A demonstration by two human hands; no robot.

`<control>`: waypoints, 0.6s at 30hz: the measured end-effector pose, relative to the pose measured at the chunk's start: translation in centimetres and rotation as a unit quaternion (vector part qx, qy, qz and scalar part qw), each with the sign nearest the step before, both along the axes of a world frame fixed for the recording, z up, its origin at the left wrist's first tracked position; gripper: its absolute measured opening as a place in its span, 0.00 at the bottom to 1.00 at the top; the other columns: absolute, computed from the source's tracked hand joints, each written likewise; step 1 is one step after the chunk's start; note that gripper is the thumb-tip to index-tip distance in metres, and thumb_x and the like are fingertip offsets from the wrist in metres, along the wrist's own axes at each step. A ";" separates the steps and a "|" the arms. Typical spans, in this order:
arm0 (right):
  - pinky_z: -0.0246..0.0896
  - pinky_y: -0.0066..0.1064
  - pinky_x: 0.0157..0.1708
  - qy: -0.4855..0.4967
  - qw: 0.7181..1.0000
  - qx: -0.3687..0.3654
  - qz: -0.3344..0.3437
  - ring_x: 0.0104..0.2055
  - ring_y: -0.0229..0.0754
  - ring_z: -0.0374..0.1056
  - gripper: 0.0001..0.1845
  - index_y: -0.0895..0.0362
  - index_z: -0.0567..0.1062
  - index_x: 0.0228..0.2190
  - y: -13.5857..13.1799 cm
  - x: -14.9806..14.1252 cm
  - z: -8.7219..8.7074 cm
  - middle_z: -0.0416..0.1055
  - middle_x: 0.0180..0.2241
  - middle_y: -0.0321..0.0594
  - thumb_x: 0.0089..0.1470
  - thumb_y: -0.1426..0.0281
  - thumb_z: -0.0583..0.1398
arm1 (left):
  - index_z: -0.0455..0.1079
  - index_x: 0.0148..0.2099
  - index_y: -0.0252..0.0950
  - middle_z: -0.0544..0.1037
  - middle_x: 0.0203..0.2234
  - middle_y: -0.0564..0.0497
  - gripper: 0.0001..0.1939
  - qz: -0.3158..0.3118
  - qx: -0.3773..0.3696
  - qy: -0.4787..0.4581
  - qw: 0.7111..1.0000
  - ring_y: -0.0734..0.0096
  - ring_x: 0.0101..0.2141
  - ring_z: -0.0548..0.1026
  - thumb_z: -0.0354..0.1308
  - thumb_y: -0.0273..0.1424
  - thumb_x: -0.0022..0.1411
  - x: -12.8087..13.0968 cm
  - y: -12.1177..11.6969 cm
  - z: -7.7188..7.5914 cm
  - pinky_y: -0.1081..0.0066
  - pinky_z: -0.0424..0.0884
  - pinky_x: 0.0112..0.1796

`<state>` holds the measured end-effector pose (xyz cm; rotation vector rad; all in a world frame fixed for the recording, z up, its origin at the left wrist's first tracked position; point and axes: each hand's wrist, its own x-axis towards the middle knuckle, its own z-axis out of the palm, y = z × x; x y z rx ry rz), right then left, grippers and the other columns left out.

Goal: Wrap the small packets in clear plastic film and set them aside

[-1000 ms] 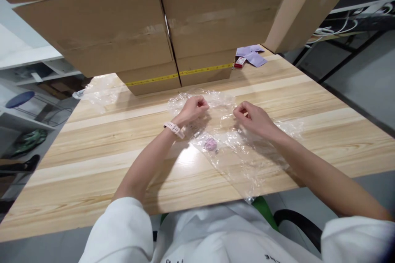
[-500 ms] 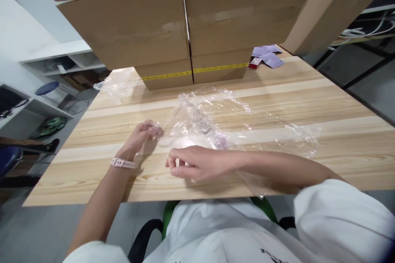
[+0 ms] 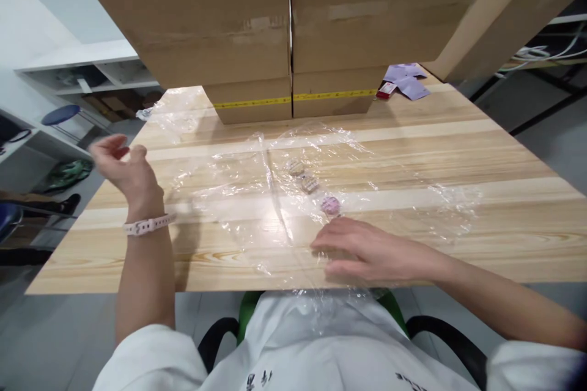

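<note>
Clear plastic film (image 3: 275,195) lies spread across the tabletop (image 3: 518,214) before me, its near end drooping over the edge toward the white shirt (image 3: 348,354). I judge it very light, limp and slippery, apt to cling, crumple or tear if tugged; I would pinch it by a free edge or corner, not the creased middle.

Nearest is the right grip (image 3: 367,250): open, palm down, fingers loosely bent and thumb apart, low over the near part of the film, with nothing pinched that I can see. Whether it touches the film I can't tell. Its forearm slants in from the right.

Left of it and a little farther out, the left grip (image 3: 126,168) is raised by the tabletop's left edge, wrist bent, fingers half curled with a gap to the thumb; blurred, but I see nothing in it.

Just beyond the right fingers is a pink disc (image 3: 330,205), then two beige pieces (image 3: 309,184); on or under the film, I can't tell. They look small and firm, so I would take them by the rim.

Past the film stand cardboard boxes (image 3: 220,30).
</note>
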<state>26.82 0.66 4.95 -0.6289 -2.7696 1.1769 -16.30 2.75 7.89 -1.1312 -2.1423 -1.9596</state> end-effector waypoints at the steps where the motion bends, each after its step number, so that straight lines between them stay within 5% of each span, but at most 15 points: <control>1: 0.65 0.42 0.49 0.003 1.000 -0.016 0.022 0.49 0.49 0.72 0.16 0.49 0.77 0.49 -0.2 -0.7 0.0 0.77 0.47 0.41 0.68 0.57 0.55 | 0.65 0.45 0.34 0.74 0.44 0.54 0.12 -0.001 0.051 0.061 0.997 0.64 0.52 0.71 0.62 0.29 0.61 1.7 -0.2 1.0 0.57 0.66 0.48; 2: 0.65 0.41 0.48 0.008 1.000 -0.016 0.017 0.48 0.48 0.72 0.16 0.50 0.78 0.47 -0.1 -1.4 0.0 0.77 0.46 0.41 0.69 0.58 0.54 | 0.67 0.44 0.34 0.75 0.41 0.53 0.10 -0.016 0.115 0.102 0.988 0.65 0.47 0.74 0.62 0.27 0.60 3.8 -0.4 1.7 0.57 0.68 0.46; 3: 0.65 0.42 0.47 0.015 1.000 0.004 -0.016 0.47 0.48 0.71 0.15 0.51 0.78 0.46 0.3 -2.1 -0.3 0.77 0.45 0.42 0.69 0.60 0.53 | 0.69 0.44 0.35 0.76 0.40 0.53 0.07 -0.101 0.110 0.142 0.979 0.67 0.45 0.75 0.60 0.26 0.62 6.2 -0.5 2.1 0.57 0.70 0.46; 5: 0.65 0.44 0.47 0.022 0.988 0.091 -0.126 0.50 0.51 0.69 0.14 0.53 0.77 0.46 1.6 -3.0 -1.2 0.75 0.47 0.45 0.68 0.62 0.55 | 0.72 0.45 0.37 0.78 0.41 0.51 0.06 -0.319 -0.002 0.238 0.917 0.67 0.45 0.76 0.56 0.28 0.67 11.2 0.0 1.7 0.59 0.73 0.47; 6: 0.64 0.45 0.46 0.020 0.974 0.142 -0.174 0.51 0.54 0.67 0.14 0.53 0.75 0.48 2.4 -3.3 -1.9 0.74 0.49 0.47 0.66 0.62 0.58 | 0.73 0.45 0.37 0.78 0.43 0.49 0.08 -0.402 -0.080 0.291 0.864 0.66 0.46 0.76 0.54 0.26 0.67 13.4 0.6 0.9 0.59 0.73 0.47; 9: 0.65 0.47 0.45 -0.016 0.945 0.225 -0.235 0.52 0.59 0.65 0.22 0.53 0.71 0.53 3.9 -3.4 -4.1 0.72 0.51 0.49 0.59 0.60 0.63 | 0.72 0.53 0.37 0.73 0.56 0.42 0.15 -0.491 -0.293 0.408 0.712 0.53 0.56 0.69 0.60 0.28 0.64 17.9 3.2 -2.3 0.56 0.70 0.52; 11: 0.65 0.47 0.44 -0.032 0.943 0.225 -0.242 0.51 0.59 0.65 0.25 0.53 0.69 0.55 4.2 -3.1 -5.2 0.72 0.50 0.49 0.58 0.60 0.63 | 0.71 0.56 0.36 0.72 0.56 0.39 0.20 -0.496 -0.360 0.436 0.659 0.49 0.55 0.68 0.64 0.33 0.62 19.0 5.0 -4.2 0.55 0.69 0.51; 14: 0.66 0.46 0.45 -0.014 0.949 0.184 -0.255 0.51 0.57 0.67 0.26 0.54 0.67 0.57 4.1 -2.6 -6.0 0.72 0.50 0.49 0.59 0.63 0.62 | 0.71 0.57 0.36 0.74 0.49 0.39 0.22 -0.482 -0.380 0.447 0.651 0.49 0.51 0.69 0.64 0.33 0.61 19.1 6.7 -5.5 0.59 0.68 0.47; 18: 0.66 0.45 0.47 0.051 0.952 0.078 -0.292 0.50 0.54 0.70 0.28 0.54 0.67 0.59 4.9 -2.3 -5.6 0.73 0.52 0.48 0.56 0.69 0.61 | 0.71 0.56 0.39 0.75 0.42 0.43 0.22 -0.477 -0.396 0.431 0.656 0.54 0.46 0.71 0.62 0.28 0.58 18.3 7.3 -5.3 0.65 0.66 0.41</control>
